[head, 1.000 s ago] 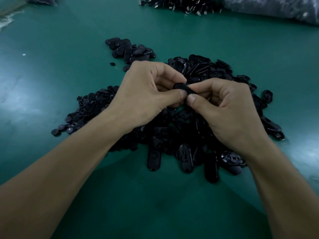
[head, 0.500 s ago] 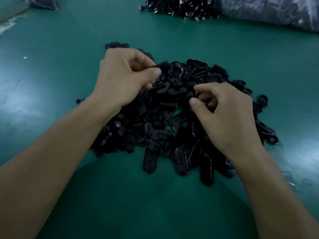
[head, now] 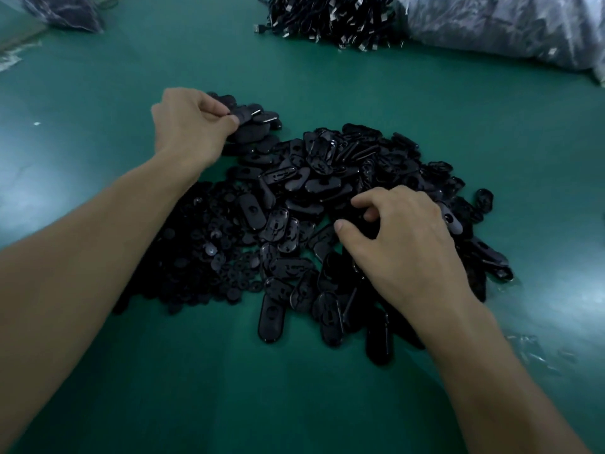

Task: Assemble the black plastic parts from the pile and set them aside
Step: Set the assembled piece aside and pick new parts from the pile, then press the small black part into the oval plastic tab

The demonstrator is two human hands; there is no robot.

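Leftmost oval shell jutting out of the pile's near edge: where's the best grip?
Pinch the oval shell across its narrow width at the rounded near end, coming from above on the person's side. It lies flat on the table, long axis toward the person; that end juts clear of the pile.

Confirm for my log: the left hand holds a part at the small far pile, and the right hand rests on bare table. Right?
No. The head view shows the right hand over the big pile, fingers curled among its parts, not on bare table. The left hand does hold a part at the small far pile.
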